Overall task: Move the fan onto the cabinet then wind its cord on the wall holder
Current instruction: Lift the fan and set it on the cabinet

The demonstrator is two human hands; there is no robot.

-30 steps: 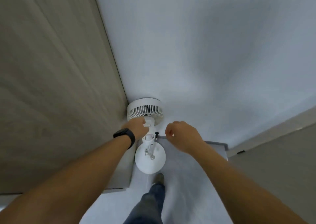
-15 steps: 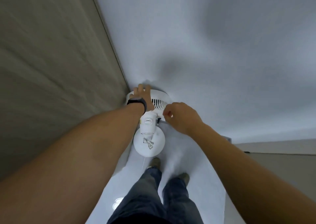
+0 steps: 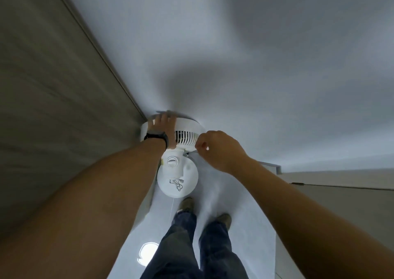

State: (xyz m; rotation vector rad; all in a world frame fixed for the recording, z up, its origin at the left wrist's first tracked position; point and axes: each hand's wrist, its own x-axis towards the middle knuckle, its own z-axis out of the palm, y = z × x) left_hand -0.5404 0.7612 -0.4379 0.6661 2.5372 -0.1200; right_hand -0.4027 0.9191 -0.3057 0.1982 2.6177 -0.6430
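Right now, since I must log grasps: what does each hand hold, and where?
Left hand lies atop the fan head; grip blurred. Right hand, fingers curled, beside the head; contents hidden.

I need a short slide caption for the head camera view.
Left hand rests on top of the white fan; right hand curled beside it.

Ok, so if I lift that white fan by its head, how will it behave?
Probably light for its size: the fan looks all plastic with an open grille. Likely top-heavy, with a wide head on a narrow neck above the round base, so it may tilt. The cord bundled on the base looks floppy and could slide off.
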